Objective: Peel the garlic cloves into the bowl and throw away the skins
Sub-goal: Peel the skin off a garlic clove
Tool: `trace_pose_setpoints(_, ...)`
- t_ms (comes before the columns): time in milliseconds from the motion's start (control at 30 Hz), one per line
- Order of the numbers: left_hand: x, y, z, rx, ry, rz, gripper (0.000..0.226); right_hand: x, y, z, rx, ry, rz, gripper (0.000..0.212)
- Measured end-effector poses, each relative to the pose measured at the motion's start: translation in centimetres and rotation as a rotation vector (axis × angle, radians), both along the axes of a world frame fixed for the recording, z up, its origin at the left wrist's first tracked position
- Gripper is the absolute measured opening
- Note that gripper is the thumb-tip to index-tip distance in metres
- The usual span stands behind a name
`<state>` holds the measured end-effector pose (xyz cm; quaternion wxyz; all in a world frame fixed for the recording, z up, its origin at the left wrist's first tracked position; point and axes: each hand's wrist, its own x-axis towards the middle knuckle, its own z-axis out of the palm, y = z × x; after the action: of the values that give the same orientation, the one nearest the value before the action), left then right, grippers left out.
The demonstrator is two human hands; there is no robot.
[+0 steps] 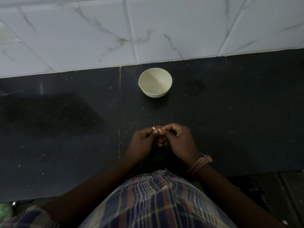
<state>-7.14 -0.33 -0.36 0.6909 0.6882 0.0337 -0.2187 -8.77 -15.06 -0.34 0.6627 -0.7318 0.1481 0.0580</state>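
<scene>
Hands meet near the counter's (65, 129) front edge, left hand (144, 142) and right hand (179, 142) both pinching a garlic clove (156, 129) at their fingertips, the cream bowl (155, 82) farther back by the tiled wall.

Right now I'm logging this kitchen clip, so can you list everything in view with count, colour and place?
bowl: one, cream, on the counter near the wall, beyond the hands; looks nearly empty.
garlic: one small piece, whitish, pinched between the fingertips of both hands.
counter: one, black, speckled with pale flecks, spanning the middle.
wall: white marble-look tiles, behind the counter.
wrist thread: one, pinkish, on the right wrist.
shirt: one, plaid, bottom centre.
left hand: grips the garlic, above the counter's near part.
right hand: picks at the garlic, beside the left.
</scene>
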Motion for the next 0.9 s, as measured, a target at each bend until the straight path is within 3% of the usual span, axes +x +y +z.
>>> trace_pose_setpoints(267,0.1,-0.1,-0.3,-0.105,0.116,0.003,0.032,0.1,-0.3,0.0,-0.001,0.022,0.03,0.013)
trace_pose_setpoints(467,0.3,-0.1,-0.7,-0.165,0.2,0.086,0.033,-0.2,-0.2,-0.1,-0.381,-0.176,0.171,0.007)
trace_pose_setpoints(600,0.2,0.0,-0.7,-0.237,0.25,0.108,0.028,-0.3,0.0,-0.4,-0.214,-0.038,0.159,0.016)
trace_pose_setpoints(733,0.2,-0.2,-0.3,-0.339,0.321,0.186,0.027,-0.2,0.4,0.0,0.028,0.078,-0.024,0.017)
trace_pose_setpoints(900,1.0,0.1,0.4,-0.346,0.39,0.206,0.024,-0.3,0.4,-0.1,-0.057,0.015,-0.052,0.007)
